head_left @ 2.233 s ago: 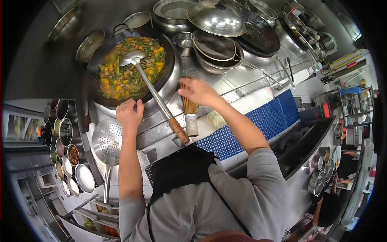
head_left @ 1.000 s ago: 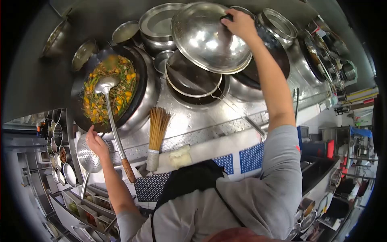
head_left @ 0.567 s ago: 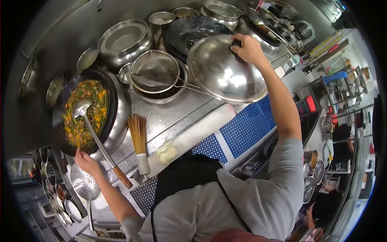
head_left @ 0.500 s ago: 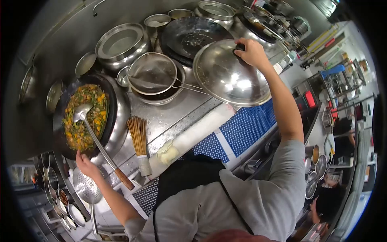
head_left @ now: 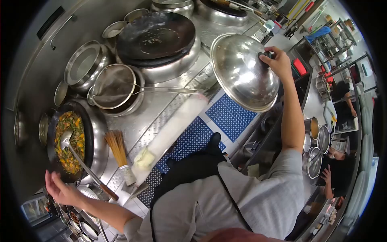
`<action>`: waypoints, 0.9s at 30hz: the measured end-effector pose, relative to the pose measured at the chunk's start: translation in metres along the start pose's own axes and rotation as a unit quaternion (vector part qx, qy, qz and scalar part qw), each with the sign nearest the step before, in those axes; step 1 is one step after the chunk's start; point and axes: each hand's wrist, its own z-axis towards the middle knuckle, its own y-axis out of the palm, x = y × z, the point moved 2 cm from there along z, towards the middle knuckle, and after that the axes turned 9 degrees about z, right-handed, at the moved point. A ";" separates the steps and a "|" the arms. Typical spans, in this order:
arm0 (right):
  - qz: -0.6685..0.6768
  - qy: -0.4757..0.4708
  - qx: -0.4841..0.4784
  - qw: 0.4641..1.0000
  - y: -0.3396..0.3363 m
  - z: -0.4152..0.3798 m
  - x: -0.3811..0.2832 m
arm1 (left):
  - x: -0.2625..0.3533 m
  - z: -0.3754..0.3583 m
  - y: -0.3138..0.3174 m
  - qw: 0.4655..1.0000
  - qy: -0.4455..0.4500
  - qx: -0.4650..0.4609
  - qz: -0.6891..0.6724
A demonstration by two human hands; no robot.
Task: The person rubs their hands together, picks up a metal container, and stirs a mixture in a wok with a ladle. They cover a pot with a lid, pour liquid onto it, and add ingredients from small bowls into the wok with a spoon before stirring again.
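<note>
While the right hand takes its hold from above, a dark wok sits to the left of that grip, across the lid from it, and the wok of food lies well beyond, next to the left hand. That hand's fingers are parted, with nothing seen between them; whether they touch the wok's rim I cannot tell. The steel lid hangs just left of the right grip, with a blue mat showing below. It should feel stiff and fairly light for its breadth, unlikely to break, though its smooth dome would probably be slippery if wet. The ladle and the brush are well apart from this grip. Smallest is the black knob, pinched between thumb and fingers: likely the best hold, though the lid may tip about it.
</note>
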 end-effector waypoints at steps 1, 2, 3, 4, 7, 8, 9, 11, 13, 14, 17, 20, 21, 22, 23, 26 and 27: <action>-0.002 0.006 0.007 1.000 -0.006 -0.002 0.021 | 0.017 -0.009 0.015 1.000 0.006 -0.020 -0.009; -0.014 0.005 0.022 1.000 -0.014 -0.001 0.041 | 0.031 -0.023 0.035 0.998 0.007 -0.048 -0.046; -0.007 0.021 0.010 1.000 -0.019 0.000 0.060 | 0.060 -0.038 0.059 0.994 0.022 -0.079 -0.070; 0.000 0.037 -0.002 0.999 -0.024 0.002 0.080 | 0.100 -0.057 0.084 0.992 -0.011 -0.094 -0.086; -0.002 0.062 -0.041 0.997 -0.031 0.012 0.139 | 0.148 -0.092 0.154 0.967 0.022 -0.209 -0.142; -0.014 0.042 -0.044 0.998 -0.029 0.018 0.156 | 0.175 -0.105 0.176 0.956 0.027 -0.248 -0.153; -0.027 0.024 -0.048 0.998 -0.027 0.022 0.172 | 0.202 -0.119 0.197 0.943 0.031 -0.290 -0.164; -0.018 0.009 -0.056 0.998 -0.028 0.028 0.187 | 0.248 -0.143 0.237 0.927 0.064 -0.330 -0.166; -0.014 -0.013 -0.065 0.998 -0.023 0.039 0.206 | 0.291 -0.167 0.272 0.911 0.085 -0.362 -0.176; -0.013 -0.039 -0.046 0.998 -0.018 0.045 0.217 | 0.313 -0.177 0.287 0.904 0.098 -0.382 -0.166; 0.012 -0.044 -0.038 0.998 -0.009 0.070 0.231 | 0.361 -0.201 0.326 0.880 0.107 -0.433 -0.161; 0.049 -0.040 -0.023 0.998 0.005 0.103 0.233 | 0.390 -0.223 0.365 0.863 0.114 -0.460 -0.175; 0.060 -0.040 -0.015 0.997 0.011 0.114 0.233 | 0.399 -0.231 0.378 0.874 0.145 -0.430 -0.176; 0.074 -0.037 -0.013 0.996 0.018 0.125 0.234 | 0.404 -0.234 0.389 0.870 0.175 -0.429 -0.167; 0.086 -0.035 -0.010 0.996 0.027 0.138 0.234 | 0.408 -0.238 0.402 0.866 0.203 -0.428 -0.159; 0.110 -0.031 -0.030 0.993 0.054 0.180 0.225 | 0.405 -0.250 0.441 0.875 0.145 -0.424 -0.186; 0.112 -0.038 -0.036 0.992 0.065 0.196 0.222 | 0.400 -0.252 0.456 0.880 0.134 -0.418 -0.181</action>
